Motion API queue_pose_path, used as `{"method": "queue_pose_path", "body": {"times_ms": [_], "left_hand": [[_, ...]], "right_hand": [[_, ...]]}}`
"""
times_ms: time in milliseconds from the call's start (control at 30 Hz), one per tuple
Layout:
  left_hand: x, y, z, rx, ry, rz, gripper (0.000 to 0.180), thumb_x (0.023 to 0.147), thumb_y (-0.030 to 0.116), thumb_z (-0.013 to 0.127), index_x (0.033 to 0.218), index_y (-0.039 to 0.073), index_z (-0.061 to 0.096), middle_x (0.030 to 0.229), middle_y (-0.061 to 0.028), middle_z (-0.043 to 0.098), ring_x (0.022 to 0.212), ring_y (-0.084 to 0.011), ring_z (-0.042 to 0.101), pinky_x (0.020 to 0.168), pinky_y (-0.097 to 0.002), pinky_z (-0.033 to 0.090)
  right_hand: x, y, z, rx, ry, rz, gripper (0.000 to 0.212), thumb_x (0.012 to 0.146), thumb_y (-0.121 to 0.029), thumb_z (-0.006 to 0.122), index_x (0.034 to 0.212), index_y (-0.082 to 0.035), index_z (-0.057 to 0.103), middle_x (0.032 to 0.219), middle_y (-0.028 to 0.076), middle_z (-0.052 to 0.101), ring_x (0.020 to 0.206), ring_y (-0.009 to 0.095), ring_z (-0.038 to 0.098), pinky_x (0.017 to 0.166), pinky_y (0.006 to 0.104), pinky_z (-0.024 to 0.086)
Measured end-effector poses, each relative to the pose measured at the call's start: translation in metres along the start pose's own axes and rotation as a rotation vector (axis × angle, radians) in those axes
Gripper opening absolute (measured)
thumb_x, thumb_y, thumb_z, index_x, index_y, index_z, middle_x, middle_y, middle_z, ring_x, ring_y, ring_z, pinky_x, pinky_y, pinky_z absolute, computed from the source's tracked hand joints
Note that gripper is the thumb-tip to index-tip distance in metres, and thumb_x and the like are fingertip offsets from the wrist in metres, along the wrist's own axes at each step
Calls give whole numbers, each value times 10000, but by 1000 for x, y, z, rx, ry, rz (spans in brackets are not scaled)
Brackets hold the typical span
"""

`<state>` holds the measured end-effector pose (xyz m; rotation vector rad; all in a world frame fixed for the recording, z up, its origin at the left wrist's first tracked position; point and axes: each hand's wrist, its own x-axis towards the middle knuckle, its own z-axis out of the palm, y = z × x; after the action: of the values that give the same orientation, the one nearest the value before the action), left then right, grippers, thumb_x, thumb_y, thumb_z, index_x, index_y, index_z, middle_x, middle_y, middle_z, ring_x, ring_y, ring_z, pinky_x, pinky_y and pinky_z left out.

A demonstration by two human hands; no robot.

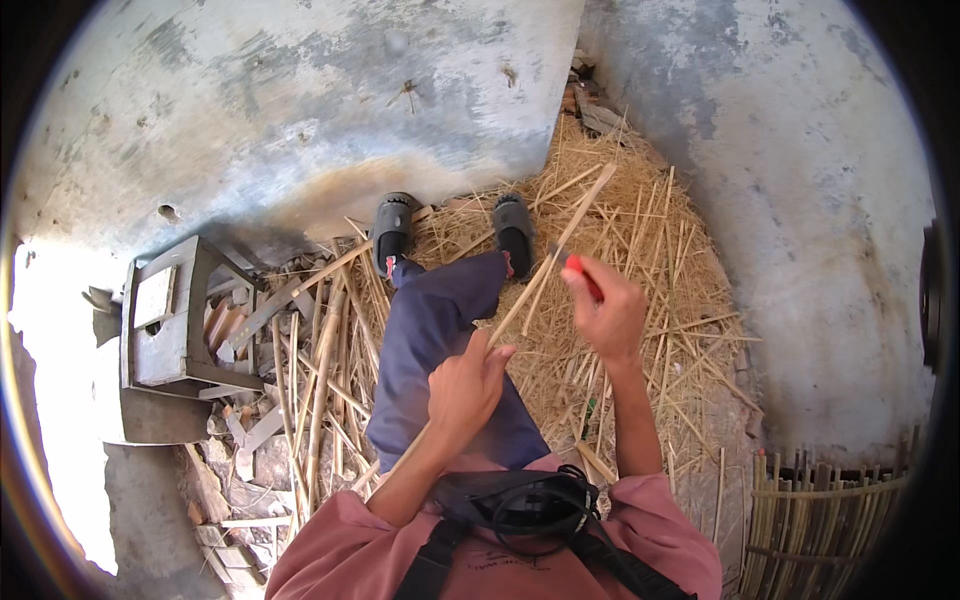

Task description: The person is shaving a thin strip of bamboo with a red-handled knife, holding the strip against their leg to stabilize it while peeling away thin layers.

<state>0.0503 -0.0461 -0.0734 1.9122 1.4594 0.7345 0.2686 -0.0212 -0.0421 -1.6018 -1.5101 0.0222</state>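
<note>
My left hand is closed round a long pale bamboo strip, which slants from near my lap up and away to the right. In my right hand is a knife with a red handle. Its short dark blade lies at the strip, beyond my left hand. A thin sliver runs alongside the strip below the blade; whether it is still joined there I cannot tell. The strip passes above my legs in dark blue trousers.
Straw-like shavings and loose strips cover the floor. Bamboo poles and rubble lie left, beside a wooden frame box. A woven bamboo basket stands at lower right. Worn walls rise ahead and at the right.
</note>
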Motion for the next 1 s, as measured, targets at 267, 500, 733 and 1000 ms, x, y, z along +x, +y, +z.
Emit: {"method": "queue_pose_path", "body": {"times_ms": [267,500,733,1000], "left_hand": [[-16,-21,5,85,-89,-10,328,1118,390,503,1006,85,539,648,-227,638,668,-496,654,587,-620,469],[-21,-20,3,71,-105,-44,404,1148,421,411,976,72,520,634,-223,594,676,-509,623,608,-622,440],[-17,-37,1,37,-128,-53,363,1135,417,443,1005,95,549,679,-241,649,710,-519,656,652,-643,483],[-8,-36,-8,-108,-202,-45,416,1132,412,452,929,64,555,675,-224,624,714,-505,643,657,-600,451]], "right_hand": [[36,61,-4,-106,30,24,258,981,-323,748,1093,-95,790,754,123,729,609,254,679,577,369,508],[31,73,9,-89,49,72,300,981,-346,748,1144,-98,791,784,128,734,627,271,678,600,364,519],[36,115,13,540,-234,321,401,1050,-385,675,1145,-5,761,721,12,599,540,124,489,526,288,385],[10,115,14,1569,-432,607,431,1079,-399,614,1226,4,649,676,-42,385,495,34,308,481,223,287]]}}
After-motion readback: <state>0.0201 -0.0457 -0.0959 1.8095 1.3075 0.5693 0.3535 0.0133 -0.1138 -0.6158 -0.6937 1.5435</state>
